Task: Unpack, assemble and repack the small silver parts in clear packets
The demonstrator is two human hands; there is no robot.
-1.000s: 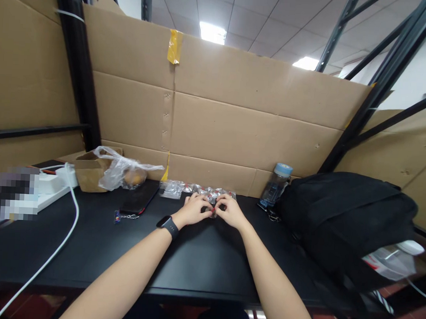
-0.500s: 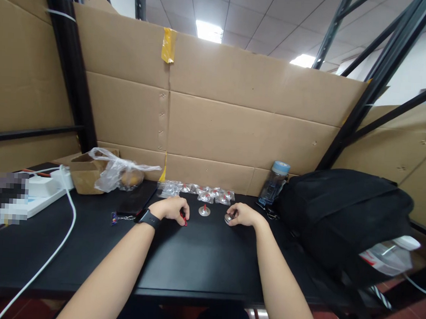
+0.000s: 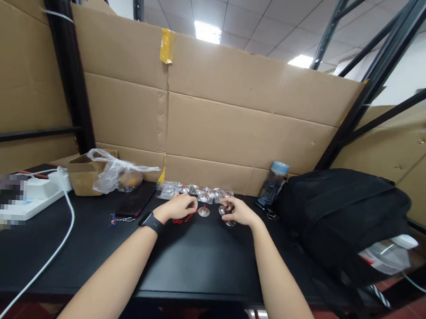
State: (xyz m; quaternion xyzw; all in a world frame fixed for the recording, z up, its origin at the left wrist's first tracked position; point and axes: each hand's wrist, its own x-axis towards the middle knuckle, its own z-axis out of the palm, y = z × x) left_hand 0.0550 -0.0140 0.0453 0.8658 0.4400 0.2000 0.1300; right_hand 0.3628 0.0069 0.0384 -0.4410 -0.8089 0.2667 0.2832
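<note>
My left hand (image 3: 184, 207), with a dark watch at its wrist, is closed in a pinch on a red cord (image 3: 189, 217) that trails over the black table below the fingers. Just right of it a clear disc with a red top (image 3: 203, 211) lies on the table. My right hand (image 3: 237, 211) has its fingers closed around a shiny metallic disc (image 3: 223, 210); another shiny round piece (image 3: 230, 223) shows beneath the fingers. Behind both hands lies a row of small clear packets (image 3: 206, 196) with red bits inside.
A phone (image 3: 135, 200) with a keychain, a plastic bag (image 3: 117, 173) and a cardboard box (image 3: 85, 174) are at the left, by a power strip (image 3: 41, 203) with a white cable. A bottle (image 3: 273, 184) and a black backpack (image 3: 338, 213) stand right. Cardboard (image 3: 218, 131) walls the back.
My left hand has moved right, close to the clear disc, and more red cord shows. My right hand has shifted slightly left, and two shiny round pieces now show at its fingers.
</note>
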